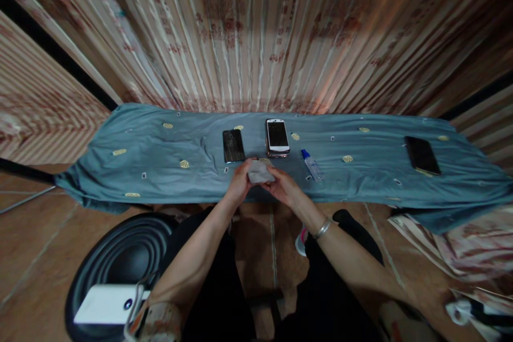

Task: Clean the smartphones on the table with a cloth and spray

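Observation:
My left hand point(239, 181) and my right hand point(282, 186) meet over the near edge of a table covered with a blue-grey cloth point(152, 160). Both hold a small grey folded cloth point(259, 172) between them. Just beyond my hands lie a black phone point(233, 145) and a white-framed phone point(277, 137), both face up. A small clear bottle with a blue cap point(311, 164) lies on its side to the right of my right hand. A silver bracelet point(323, 227) is on my right wrist.
Another dark phone point(421, 155) lies far right on the table. Striped curtains point(256, 32) hang behind the table. On the floor at the lower left are a black round tub point(120, 256) and a white device point(108, 303). Crumpled fabric point(460, 251) lies at the right.

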`<action>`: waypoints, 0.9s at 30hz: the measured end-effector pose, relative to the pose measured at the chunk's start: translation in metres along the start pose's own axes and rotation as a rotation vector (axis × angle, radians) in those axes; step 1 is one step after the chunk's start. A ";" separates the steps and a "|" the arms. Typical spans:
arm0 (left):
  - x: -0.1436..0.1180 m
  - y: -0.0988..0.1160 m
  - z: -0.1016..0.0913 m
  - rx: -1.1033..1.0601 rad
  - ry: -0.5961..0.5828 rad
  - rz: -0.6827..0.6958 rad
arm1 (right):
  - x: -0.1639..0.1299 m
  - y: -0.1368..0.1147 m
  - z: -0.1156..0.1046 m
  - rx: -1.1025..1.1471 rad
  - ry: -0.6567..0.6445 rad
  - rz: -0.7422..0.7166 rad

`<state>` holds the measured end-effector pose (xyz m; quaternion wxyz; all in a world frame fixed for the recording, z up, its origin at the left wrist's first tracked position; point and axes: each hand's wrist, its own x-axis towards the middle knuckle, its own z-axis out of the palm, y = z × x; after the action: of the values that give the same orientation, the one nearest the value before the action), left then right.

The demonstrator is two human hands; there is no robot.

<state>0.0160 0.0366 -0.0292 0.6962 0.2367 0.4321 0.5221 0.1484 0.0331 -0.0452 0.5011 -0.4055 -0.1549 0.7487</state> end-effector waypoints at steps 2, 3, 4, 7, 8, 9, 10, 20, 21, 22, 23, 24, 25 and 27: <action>0.005 -0.001 -0.003 0.078 0.043 0.043 | 0.003 -0.004 -0.003 0.008 0.031 -0.015; 0.009 0.000 -0.006 0.143 0.072 0.085 | 0.004 -0.007 -0.005 0.004 0.045 -0.023; 0.013 0.002 -0.009 0.230 0.112 0.172 | 0.005 -0.010 -0.007 -0.004 0.058 -0.032; 0.029 0.013 -0.022 0.618 0.224 0.497 | 0.005 -0.019 -0.013 -0.030 0.080 -0.054; 0.035 0.017 -0.026 0.776 0.257 0.555 | 0.004 -0.020 -0.014 -0.036 0.078 -0.055; 0.041 0.020 -0.029 0.918 0.300 0.584 | 0.003 -0.021 -0.016 -0.038 0.072 -0.056; 0.047 0.022 -0.032 1.032 0.346 0.588 | 0.002 -0.021 -0.017 -0.039 0.065 -0.057; 0.071 0.017 -0.033 1.441 0.395 0.447 | -0.001 -0.021 -0.018 0.004 0.036 -0.055; 0.071 0.018 -0.033 1.444 0.390 0.449 | -0.001 -0.021 -0.017 -0.006 0.023 -0.059; 0.071 0.019 -0.034 1.437 0.385 0.449 | -0.001 -0.021 -0.016 -0.014 0.010 -0.064; 0.071 0.021 -0.034 1.420 0.381 0.447 | -0.001 -0.021 -0.015 -0.015 -0.002 -0.065; 0.071 0.022 -0.035 1.393 0.377 0.443 | -0.001 -0.021 -0.014 -0.011 -0.012 -0.063; 0.071 0.024 -0.036 1.352 0.374 0.440 | -0.001 -0.021 -0.013 -0.001 -0.017 -0.059; 0.071 0.029 -0.038 1.207 0.356 0.443 | -0.001 -0.021 -0.012 0.017 -0.019 -0.054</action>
<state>-0.0262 0.1079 -0.0511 0.2358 0.5784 0.6978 0.3505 0.1703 0.0395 -0.0389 0.5232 -0.3897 -0.1642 0.7399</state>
